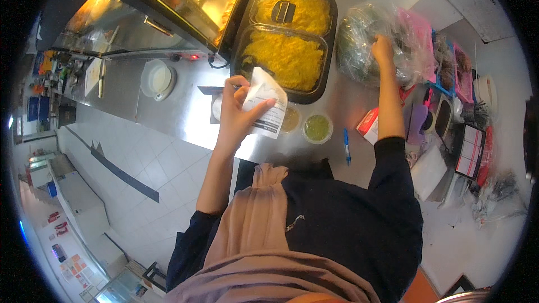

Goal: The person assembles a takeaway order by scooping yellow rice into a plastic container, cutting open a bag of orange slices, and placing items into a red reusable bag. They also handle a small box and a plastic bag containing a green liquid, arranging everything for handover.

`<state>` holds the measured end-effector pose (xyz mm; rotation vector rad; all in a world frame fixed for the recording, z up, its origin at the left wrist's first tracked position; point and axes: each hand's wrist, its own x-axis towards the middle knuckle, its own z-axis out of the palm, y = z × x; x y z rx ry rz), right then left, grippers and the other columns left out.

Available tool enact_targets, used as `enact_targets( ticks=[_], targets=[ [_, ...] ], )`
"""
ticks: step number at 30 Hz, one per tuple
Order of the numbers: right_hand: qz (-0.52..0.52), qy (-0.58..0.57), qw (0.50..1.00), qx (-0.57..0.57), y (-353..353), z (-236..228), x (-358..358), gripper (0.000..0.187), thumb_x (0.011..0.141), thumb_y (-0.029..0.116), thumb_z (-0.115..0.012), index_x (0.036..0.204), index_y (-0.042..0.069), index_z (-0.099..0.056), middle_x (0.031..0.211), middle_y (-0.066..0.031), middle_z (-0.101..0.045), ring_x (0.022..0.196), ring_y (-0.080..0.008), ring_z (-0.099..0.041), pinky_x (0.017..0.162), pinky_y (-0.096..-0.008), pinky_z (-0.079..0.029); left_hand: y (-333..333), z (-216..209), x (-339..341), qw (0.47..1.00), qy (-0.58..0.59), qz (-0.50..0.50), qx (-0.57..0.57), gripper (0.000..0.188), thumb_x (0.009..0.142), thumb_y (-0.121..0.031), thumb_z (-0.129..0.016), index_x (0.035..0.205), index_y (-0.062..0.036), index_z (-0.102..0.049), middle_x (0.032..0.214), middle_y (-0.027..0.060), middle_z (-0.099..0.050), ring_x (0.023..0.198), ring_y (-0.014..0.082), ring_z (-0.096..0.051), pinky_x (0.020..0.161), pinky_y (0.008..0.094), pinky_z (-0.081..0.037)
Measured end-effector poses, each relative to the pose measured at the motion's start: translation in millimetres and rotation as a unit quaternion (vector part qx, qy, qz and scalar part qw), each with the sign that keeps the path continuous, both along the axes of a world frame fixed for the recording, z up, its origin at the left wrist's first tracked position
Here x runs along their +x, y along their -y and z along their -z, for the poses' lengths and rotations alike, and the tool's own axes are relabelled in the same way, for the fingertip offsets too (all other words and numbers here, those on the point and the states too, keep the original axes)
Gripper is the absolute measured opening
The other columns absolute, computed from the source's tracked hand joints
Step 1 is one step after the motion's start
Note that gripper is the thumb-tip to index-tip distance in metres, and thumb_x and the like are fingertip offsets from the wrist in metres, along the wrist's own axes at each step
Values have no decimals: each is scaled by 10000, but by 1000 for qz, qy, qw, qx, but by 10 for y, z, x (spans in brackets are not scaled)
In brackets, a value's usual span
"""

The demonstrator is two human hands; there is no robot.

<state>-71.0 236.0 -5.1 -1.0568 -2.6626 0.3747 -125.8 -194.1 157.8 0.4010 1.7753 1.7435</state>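
Counter's (193, 125) front edge passes under your L forearm; bare steel lies btwn the bowl (159, 80) & your L hand (238, 113), plus a patch btwn tubs & bag (355, 45). Gap btwn tray (333, 19) & bag is narrow; your R side is tighter, w/ baskets (418, 36) & clutter packed against the bag. Your L hand is closed on the slip (263, 98), thumb in front, held up over the tray's near corner. Your R hand (383, 49) is on the bag, fingers curled; can't tell if they grip the plastic. Slip's thin white printed paper, bent at the top. Bag's clear, crinkly, rounded, dark green stuff inside. Tray's black w/ rounded corners, yellow food (287, 56) rough & crumbly-looking. Tubs are round, clear. Count: 1 slip, 1 bag, 1 tray w/ 2 yellow sections, 2 tubs (1 green (318, 128), 1 brownish (291, 119) partly behind slip), 1 blue pen (347, 147), 1 red-white box (368, 125) nr your R forearm.
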Motion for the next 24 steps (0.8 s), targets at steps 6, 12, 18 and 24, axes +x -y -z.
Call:
enact_targets(
  ticks=[6, 12, 18, 24],
  targets=[
    [23, 128, 989, 75, 317, -207, -53, 555, 722, 315, -713, 1170, 66, -501, 1108, -244, -555, 1013, -336, -561, 847, -411, -454, 267, -19, 2, 989, 63, 58, 122, 487, 800, 6, -504, 1281, -31, -437, 1192, 140, -520, 1004, 188, -577, 713, 251, -539],
    [-10, -148, 987, -68, -355, 141, 273, 315, 727, 245, -701, 977, 65, -635, 872, -141, -658, 784, -275, -643, 715, -366, -483, 414, 218, -54, 991, -98, -24, 83, 406, 783, 24, -443, 1186, -21, -476, 1199, 104, -504, 1000, 190, -569, 820, 291, -496],
    [26, 3, 995, 100, -767, 357, 650, 349, 752, 270, -674, 1032, 76, -601, 914, -94, -656, 902, -309, -601, 766, -391, -459, 326, 281, -137, 852, 301, 16, 429, 195, 855, -234, -540, 888, -43, -528, 1133, 168, -482, 1174, 318, -429, 1071, 406, -296],
    [151, 21, 974, 165, 58, -511, 526, 330, 766, 299, -650, 1027, 106, -593, 986, -141, -626, 903, -331, -594, 758, -415, -462, 222, 214, 85, 735, 468, 79, 485, 254, 852, -309, -526, 777, -69, -491, 1100, 160, -483, 1222, 300, -370, 1127, 403, -190]
  ],
)
